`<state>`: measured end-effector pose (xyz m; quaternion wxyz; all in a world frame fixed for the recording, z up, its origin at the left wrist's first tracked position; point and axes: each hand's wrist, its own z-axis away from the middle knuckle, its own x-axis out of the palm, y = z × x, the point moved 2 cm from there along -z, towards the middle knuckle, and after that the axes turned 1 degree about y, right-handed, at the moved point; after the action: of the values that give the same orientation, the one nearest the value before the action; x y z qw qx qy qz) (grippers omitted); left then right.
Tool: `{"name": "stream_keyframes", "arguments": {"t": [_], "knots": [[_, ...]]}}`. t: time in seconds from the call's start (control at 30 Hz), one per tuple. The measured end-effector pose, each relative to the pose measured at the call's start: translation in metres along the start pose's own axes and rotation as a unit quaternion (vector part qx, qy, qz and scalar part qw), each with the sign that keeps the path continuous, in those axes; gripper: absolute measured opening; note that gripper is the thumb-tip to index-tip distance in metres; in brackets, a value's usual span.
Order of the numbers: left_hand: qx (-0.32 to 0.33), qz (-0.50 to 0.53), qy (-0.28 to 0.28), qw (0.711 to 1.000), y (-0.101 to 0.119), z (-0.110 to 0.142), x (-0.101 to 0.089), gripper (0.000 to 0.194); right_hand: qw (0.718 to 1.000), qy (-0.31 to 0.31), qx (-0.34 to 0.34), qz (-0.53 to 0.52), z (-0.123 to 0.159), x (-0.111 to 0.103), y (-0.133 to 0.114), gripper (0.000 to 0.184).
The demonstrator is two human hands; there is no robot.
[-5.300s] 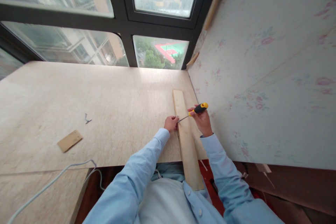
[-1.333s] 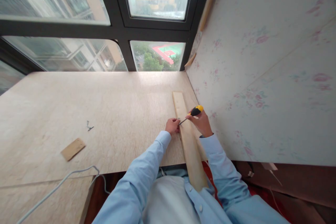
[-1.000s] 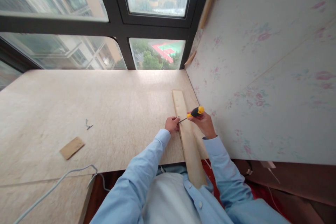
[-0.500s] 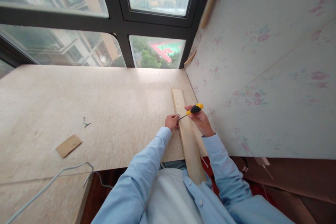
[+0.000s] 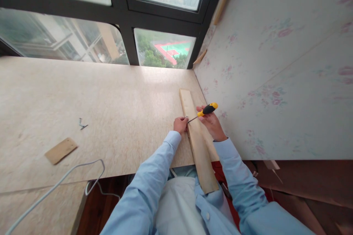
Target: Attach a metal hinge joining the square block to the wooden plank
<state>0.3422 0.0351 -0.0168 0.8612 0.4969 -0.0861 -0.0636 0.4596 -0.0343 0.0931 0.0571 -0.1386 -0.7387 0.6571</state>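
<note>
A long wooden plank (image 5: 196,136) lies on the beige worktop (image 5: 110,110) near the right wall, its near end hanging over the edge against my body. My right hand (image 5: 211,123) is wrapped round a yellow-and-black screwdriver (image 5: 205,111), whose tip points down-left at a small metal piece (image 5: 186,118) at the plank's left edge. My left hand (image 5: 180,125) pinches that metal piece; I cannot make out what kind of piece it is.
A small flat wood offcut (image 5: 60,150) and a small bent metal piece (image 5: 82,125) lie on the worktop at left. A white cable (image 5: 63,180) runs over the front edge. Floral wallpapered wall (image 5: 275,66) stands close on the right; windows at the back.
Both hands stay at the same spot on the plank. The screwdriver handle has shifted slightly as my right hand works it. My head has turned a little, sliding the scene leftward.
</note>
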Motion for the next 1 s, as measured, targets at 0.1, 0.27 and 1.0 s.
{"name": "stream_keyframes", "arguments": {"t": [0.1, 0.27, 1.0], "knots": [[0.003, 0.002, -0.004, 1.000, -0.001, -0.001, 0.000, 0.019, 0.999, 0.032, 0.004, 0.014, 0.000, -0.002, 0.003, 0.051], [0.006, 0.007, -0.011, 1.000, -0.003, -0.003, 0.001, 0.019, 0.974, 0.176, -0.029, 0.142, -0.010, -0.003, 0.012, 0.055], [0.009, 0.024, -0.024, 0.999, -0.001, -0.001, -0.001, 0.028, 0.983, 0.110, -0.089, 0.118, -0.014, 0.002, 0.004, 0.053]]}}
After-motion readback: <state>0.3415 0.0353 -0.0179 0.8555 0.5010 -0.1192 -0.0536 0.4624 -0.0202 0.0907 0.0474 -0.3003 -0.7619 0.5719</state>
